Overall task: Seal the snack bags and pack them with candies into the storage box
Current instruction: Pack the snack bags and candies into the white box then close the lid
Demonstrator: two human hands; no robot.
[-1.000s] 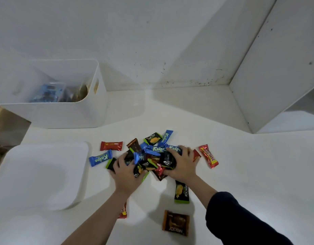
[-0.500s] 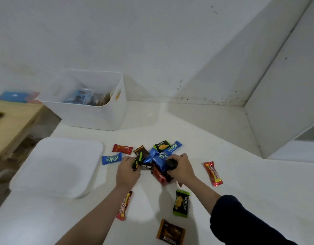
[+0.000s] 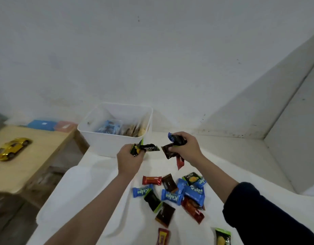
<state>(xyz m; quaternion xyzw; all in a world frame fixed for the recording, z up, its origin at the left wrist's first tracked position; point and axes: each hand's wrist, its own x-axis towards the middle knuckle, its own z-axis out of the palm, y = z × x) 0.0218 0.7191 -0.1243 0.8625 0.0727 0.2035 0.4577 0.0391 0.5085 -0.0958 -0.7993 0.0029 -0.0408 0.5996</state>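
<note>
My left hand [image 3: 130,159] grips a bunch of black and green candies [image 3: 145,148], raised just in front of the white storage box [image 3: 106,144]. My right hand [image 3: 187,147] grips several brown, black, blue and red candies [image 3: 170,150] to the right of the box's near corner. Snack bags [image 3: 110,129] lie inside the box. A heap of loose candies [image 3: 177,195] in blue, brown, red and black wrappers stays on the white table below my hands.
The white box lid [image 3: 68,197] lies flat under my left forearm. Left of the table stands a wooden table [image 3: 29,156] with a yellow toy car [image 3: 12,148] and a blue and red item [image 3: 52,125]. Walls close the back and right.
Both hands closed on candies from the heap and lifted them up toward the storage box. The view tilted up and to the left.
</note>
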